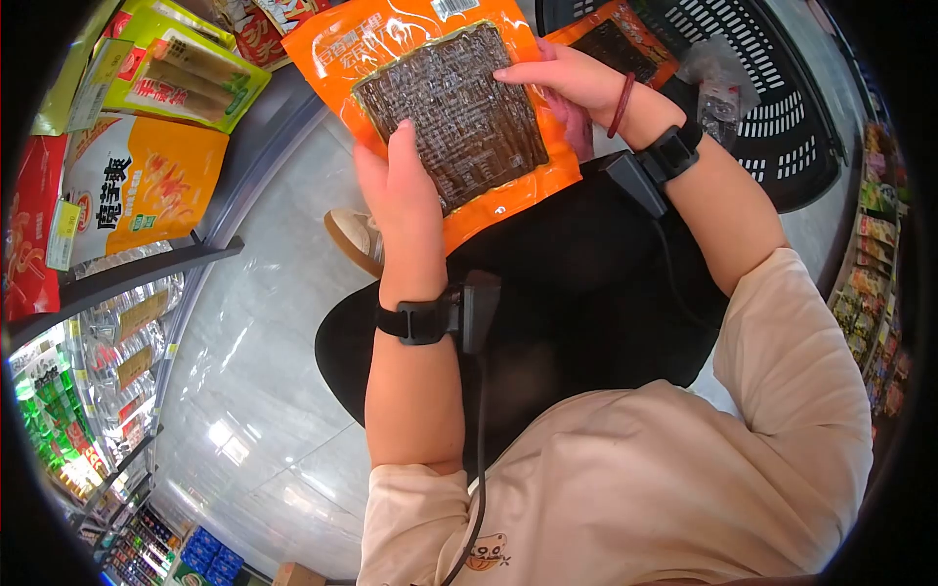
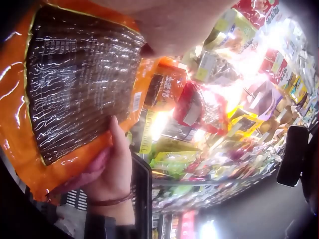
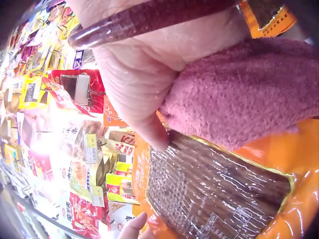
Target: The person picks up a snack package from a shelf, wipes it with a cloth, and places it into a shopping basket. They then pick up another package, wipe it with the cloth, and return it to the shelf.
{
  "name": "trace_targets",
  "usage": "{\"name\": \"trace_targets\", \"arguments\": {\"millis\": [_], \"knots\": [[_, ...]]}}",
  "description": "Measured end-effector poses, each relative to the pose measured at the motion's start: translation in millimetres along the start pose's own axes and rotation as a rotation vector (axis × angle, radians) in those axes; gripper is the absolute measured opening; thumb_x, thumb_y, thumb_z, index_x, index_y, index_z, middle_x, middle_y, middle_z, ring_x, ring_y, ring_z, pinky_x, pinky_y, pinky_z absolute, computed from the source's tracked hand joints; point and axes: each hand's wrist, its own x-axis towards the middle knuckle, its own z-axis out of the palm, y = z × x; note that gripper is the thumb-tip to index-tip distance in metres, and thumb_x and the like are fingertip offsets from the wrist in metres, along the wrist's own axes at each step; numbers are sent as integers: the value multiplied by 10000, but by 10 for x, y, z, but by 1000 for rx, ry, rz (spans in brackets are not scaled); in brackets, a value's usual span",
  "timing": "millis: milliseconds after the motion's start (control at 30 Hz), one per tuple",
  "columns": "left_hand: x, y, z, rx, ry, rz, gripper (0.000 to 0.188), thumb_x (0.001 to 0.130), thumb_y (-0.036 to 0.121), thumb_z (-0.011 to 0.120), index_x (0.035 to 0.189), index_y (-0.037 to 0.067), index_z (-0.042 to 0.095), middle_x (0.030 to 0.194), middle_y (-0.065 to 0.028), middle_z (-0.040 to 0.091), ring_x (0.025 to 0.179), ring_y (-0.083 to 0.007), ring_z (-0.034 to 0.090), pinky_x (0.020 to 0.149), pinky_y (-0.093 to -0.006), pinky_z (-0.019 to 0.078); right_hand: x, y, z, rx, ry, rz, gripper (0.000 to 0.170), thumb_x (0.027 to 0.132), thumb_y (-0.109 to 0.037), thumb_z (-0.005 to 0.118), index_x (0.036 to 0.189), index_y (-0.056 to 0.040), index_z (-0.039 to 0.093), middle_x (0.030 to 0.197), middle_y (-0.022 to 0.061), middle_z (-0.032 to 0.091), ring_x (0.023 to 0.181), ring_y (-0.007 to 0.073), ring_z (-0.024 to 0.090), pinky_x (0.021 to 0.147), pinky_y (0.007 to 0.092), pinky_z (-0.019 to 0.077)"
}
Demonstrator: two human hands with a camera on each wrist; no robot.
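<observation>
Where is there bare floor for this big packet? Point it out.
The grey floor between the shelves and black trousers is bare. The shelves are crowded with snack packets; the basket holds an orange packet and clear bag.

Orange package (image 1: 459, 117), clear window showing dark-brown strips, held tilted between hands.

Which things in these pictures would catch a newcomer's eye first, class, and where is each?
Probably the large orange packet with its dark window, held up between the left hand and right hand. Next might come the fuzzy pink cloth at the right palm, then the black basket beyond that hand and the bright snack bags on the left.
</observation>
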Motion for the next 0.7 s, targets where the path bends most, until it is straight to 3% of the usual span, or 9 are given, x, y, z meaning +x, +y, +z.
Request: {"name": "trace_targets", "arguments": {"millis": [533, 633, 700], "knots": [[14, -60, -1, -24, -13, -14, 388, 887, 158, 540, 1200, -60, 470, 1150, -138, 562, 1037, -197, 533, 913, -316, 401, 75, 102, -43, -7, -29, -5, 388, 822, -299, 693, 1124, -86, 572, 822, -54, 614, 595, 5, 497, 530, 159, 401], [-17, -72, -57, -11, -12, -9, 397, 885, 154, 542, 1208, -62, 465, 1156, -139, 560, 1045, -199, 532, 917, -317, 400, 31, 127, 57, 125, 39, -48, 340, 825, -306, 690, 1056, -81, 585, 748, -42, 603, 538, 20, 493, 486, 173, 391], [-24, -100, -30, -21, -16, 3, 401, 884, 153, 544, 1212, -62, 463, 1157, -139, 560, 1048, -200, 532, 918, -317, 400, 32, 149, -57, -28, 10, 20, 320, 820, -321, 692, 994, -79, 577, 652, -29, 571, 461, 47, 479, 429, 195, 369]]}}
